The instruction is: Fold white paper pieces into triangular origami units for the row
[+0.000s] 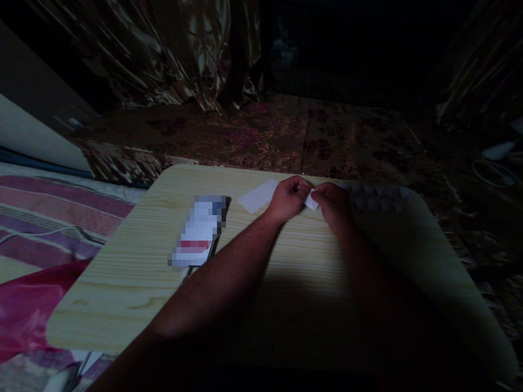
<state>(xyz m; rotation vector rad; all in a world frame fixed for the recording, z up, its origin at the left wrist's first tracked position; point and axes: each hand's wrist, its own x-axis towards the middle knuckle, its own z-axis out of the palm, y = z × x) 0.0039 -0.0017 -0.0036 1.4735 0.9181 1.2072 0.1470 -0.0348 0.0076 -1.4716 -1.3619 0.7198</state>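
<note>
Near the far edge of a light wood-grain table (134, 261), my left hand (289, 197) and my right hand (334, 204) are close together. Between them is a small folded piece of white paper (311, 201), pinched in the fingers of both. A flat white sheet of paper (258, 196) lies on the table just left of my left hand, partly behind it. Beside my right hand, in shadow, several small pale folded-looking pieces (378, 197) lie in two rows. Their exact kind is too dark to make out.
A phone-like slab with a blurred bright face (199, 228) lies on the table's left, a cable at its lower end. Left of the table is a striped bedspread (61, 212) with a pink cloth (44, 305). Beyond stand a patterned covered ledge (253, 130) and curtains (196, 54).
</note>
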